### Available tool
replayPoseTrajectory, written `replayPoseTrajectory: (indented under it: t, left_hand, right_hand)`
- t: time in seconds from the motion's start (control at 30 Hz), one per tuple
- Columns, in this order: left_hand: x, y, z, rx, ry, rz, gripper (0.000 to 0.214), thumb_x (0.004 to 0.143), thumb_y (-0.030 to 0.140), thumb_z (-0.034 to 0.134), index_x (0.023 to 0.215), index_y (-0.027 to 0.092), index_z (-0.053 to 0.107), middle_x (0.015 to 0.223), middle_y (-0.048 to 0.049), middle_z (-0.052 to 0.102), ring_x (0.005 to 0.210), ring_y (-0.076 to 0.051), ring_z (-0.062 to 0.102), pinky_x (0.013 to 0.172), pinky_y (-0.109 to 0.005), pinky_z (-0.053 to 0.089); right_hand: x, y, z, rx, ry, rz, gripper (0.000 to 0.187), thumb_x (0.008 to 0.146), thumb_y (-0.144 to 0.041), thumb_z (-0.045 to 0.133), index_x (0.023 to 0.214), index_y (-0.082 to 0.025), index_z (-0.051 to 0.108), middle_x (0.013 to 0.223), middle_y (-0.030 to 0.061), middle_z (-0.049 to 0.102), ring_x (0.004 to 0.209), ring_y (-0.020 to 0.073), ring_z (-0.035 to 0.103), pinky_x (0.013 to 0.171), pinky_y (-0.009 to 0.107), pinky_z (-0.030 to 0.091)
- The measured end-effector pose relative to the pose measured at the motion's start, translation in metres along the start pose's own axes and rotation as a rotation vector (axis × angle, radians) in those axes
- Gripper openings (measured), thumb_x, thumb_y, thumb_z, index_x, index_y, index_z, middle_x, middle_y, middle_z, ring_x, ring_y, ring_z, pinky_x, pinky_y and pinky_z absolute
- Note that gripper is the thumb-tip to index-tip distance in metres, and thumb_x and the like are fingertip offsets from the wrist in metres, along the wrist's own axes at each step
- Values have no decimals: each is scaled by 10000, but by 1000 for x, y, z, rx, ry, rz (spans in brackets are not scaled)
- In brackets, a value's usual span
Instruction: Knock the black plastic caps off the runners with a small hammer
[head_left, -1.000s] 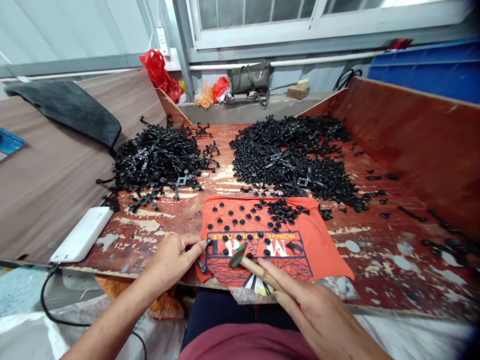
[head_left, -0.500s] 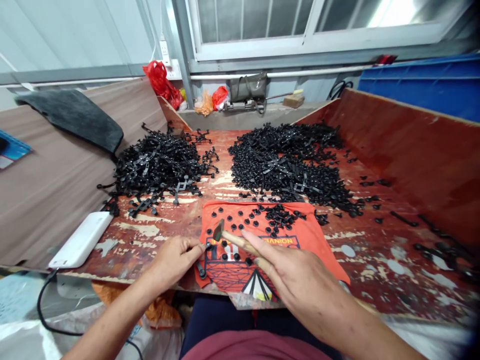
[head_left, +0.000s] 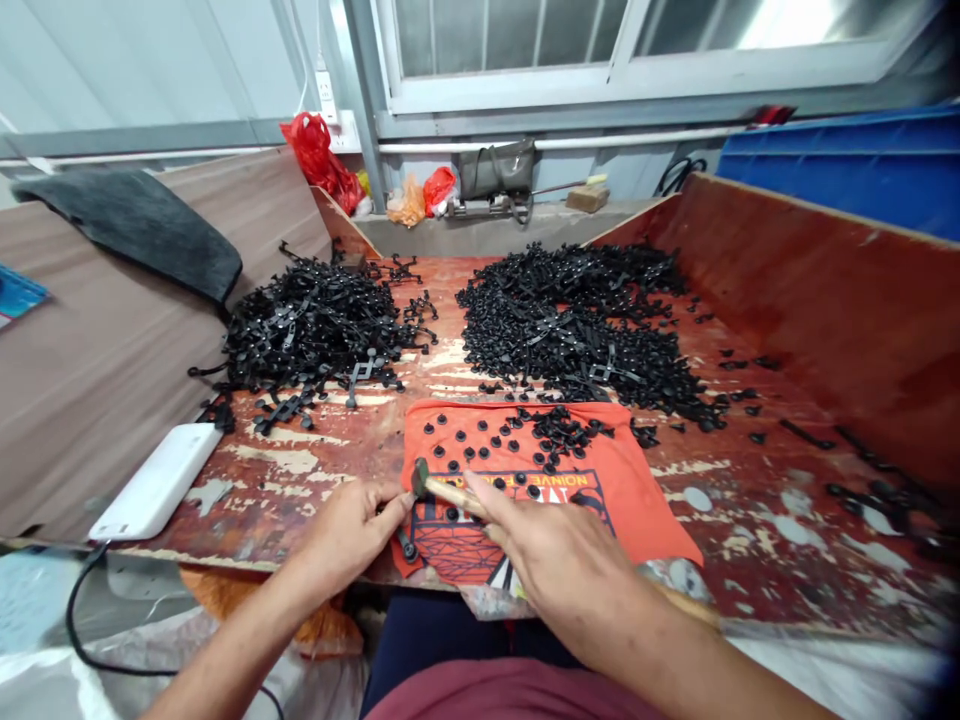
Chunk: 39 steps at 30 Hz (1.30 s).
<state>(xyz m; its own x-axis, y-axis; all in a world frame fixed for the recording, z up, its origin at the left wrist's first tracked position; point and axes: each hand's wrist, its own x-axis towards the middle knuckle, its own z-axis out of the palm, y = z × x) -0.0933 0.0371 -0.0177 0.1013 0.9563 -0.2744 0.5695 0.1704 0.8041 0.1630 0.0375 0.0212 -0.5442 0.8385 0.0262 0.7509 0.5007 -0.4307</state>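
Observation:
My left hand point(head_left: 351, 530) is closed at the left edge of an orange printed cloth point(head_left: 660, 520), thumb and fingertips pinching a black linkage piece point(head_left: 407, 546) whose round end pokes out below the thumb. Wrapped in my right hand point(head_left: 562, 565) is the wooden handle of a hammer point(head_left: 450, 492). Its dark head is down beside my left fingertips, over the linkage piece; whether the two touch is hard to make out. Several small black round studs point(head_left: 461, 436) stand spaced out on the cloth, and a loose cluster of studs point(head_left: 566, 435) lies at its far edge.
A heap of black linkage pieces point(head_left: 311, 320) lies at the back left, and a larger heap of black studs point(head_left: 555, 320) at the back right. A white power bank point(head_left: 157, 480) with a cable sits at the left edge. Wooden boards point(head_left: 817, 290) wall both sides; a blue crate point(head_left: 840, 165) stands beyond.
The hammer head has come down and left to my left fingertips, and my right hand moved with it. My left hand stays nearly in place.

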Motion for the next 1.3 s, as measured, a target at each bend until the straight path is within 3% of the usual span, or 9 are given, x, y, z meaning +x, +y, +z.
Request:
replayPoseTrajectory:
  t: [0.2,0.3,0.47,0.67,0.8,0.9,1.0,1.13,1.3]
  left_hand:
    - [-18,34,-16,-229,65,-9,282,814,463,631,886,207,725,890,-30,724,906,-222,615,747,-244,455]
    - [-27,48,-17,-516,-2,-92,302,788,386,700,1031,207,691,821,-16,688,786,-176,603,680,-237,458]
    - [-32,59,7,-1008,50,-209,270,695,278,815,903,190,667,845,-9,705,702,-134,630,705,-253,504]
    - [-37,73,45,-1172,160,-204,292,678,334,834,844,186,645,810,-17,713,680,-141,632,658,-249,507]
    - [-43,57,35,-890,92,-207,325,683,448,800,707,166,640,634,-7,639,567,-116,531,592,-238,445]
    - [-51,46,10,-317,309,-89,379,710,499,749,567,185,593,566,-9,587,549,-141,496,562,-257,395]
    - [-59,47,-6,42,489,149,274,708,418,775,911,243,717,908,-37,713,864,-241,624,796,-295,453]
    - [-62,53,3,12,148,187,585,807,379,702,1370,336,546,1224,-34,692,1122,-277,610,945,-302,439]
    - [-54,60,22,-144,27,143,326,848,444,636,1127,295,712,996,-37,732,902,-247,635,799,-281,463]
  right_hand:
    - [-4,5,-18,254,85,70,513,996,-240,382,1506,-289,419,1002,54,769,753,192,702,681,273,523]
    - [-13,9,-23,436,110,131,455,1002,-269,382,1442,-287,500,940,29,746,715,180,667,679,275,519]
    - [-14,-2,-8,728,65,252,165,907,-272,551,1034,-229,647,742,-26,613,609,135,532,530,224,420]
    - [-6,-26,-5,785,-56,198,149,777,-127,602,881,-231,574,745,-61,592,661,116,534,577,207,399]
    - [-10,-22,-6,693,-13,200,140,846,-128,523,907,-232,595,709,-57,580,612,112,503,558,221,371]
    - [-12,-17,-8,668,-24,199,141,881,-158,515,953,-239,605,741,-47,604,622,117,527,565,227,372]
    - [-10,-18,-11,638,-81,134,159,877,-147,510,966,-240,603,775,-37,609,674,132,543,580,230,375]
    - [-3,-23,-11,696,-9,133,122,874,-145,516,953,-230,554,784,-46,558,680,121,502,587,223,371]
    - [3,-29,-12,697,22,119,141,837,-103,523,901,-227,538,728,-68,530,645,110,461,578,219,347]
